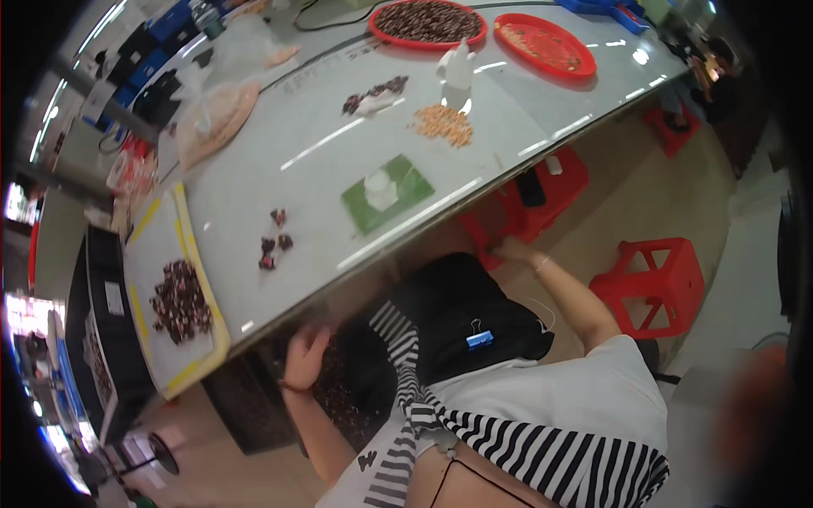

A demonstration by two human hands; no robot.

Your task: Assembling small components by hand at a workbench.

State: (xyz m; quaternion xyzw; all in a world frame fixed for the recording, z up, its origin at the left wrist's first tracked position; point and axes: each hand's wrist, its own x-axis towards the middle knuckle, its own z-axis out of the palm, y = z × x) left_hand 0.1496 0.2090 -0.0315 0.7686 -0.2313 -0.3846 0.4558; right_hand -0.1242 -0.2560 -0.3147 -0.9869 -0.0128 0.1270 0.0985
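My left hand [306, 360] is open just below the table's near edge, its fingers loosely stretched and holding nothing visible. Beneath it is a dark surface [340, 402] strewn with brown bits. On my right side, my right hand [515, 251] is closed at the near edge of a red plastic stool [569, 179], which carries a dark phone-like object [531, 188]. Across my lap lies black cloth [457, 296] with a blue binder clip [479, 339] on it. A crumpled white wad [380, 190] rests on a green mat [411, 184] on the table.
The grey table [313, 173] holds a few dark pieces [273, 245], a beige pile [445, 124], a dark heap [180, 303] on a yellow-edged tray [212, 315], a full red tray [373, 34], another red tray [591, 68] and a plastic bag [216, 123]. Another red stool [648, 284] stands right.
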